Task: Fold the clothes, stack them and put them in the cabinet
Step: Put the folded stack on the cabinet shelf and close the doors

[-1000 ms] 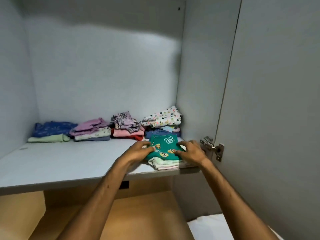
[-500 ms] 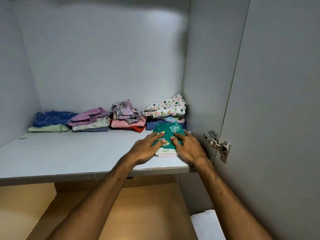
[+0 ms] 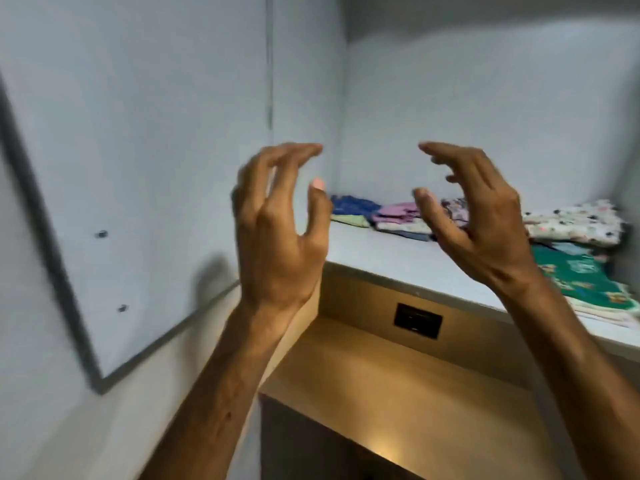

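Note:
The green printed garment (image 3: pixel 585 278) lies folded on top of a small pale stack at the front right of the cabinet shelf (image 3: pixel 391 261). Behind it sit a white dotted pile (image 3: pixel 575 221), a pink pile (image 3: pixel 398 214) and a blue pile (image 3: pixel 353 206) along the back wall. My left hand (image 3: pixel 277 230) and my right hand (image 3: pixel 478 220) are raised in front of the shelf, fingers curled and spread, holding nothing. Both are clear of the clothes.
The open left cabinet door (image 3: pixel 121 168) with two screw heads stands at the left, close to my left hand. Below the shelf is a wooden compartment (image 3: pixel 398 382) with a dark rectangular slot (image 3: pixel 418 321).
Both hands have let go of the green stack and lifted off the shelf. The view has swung left, so the left door shows and the stack sits at the right edge.

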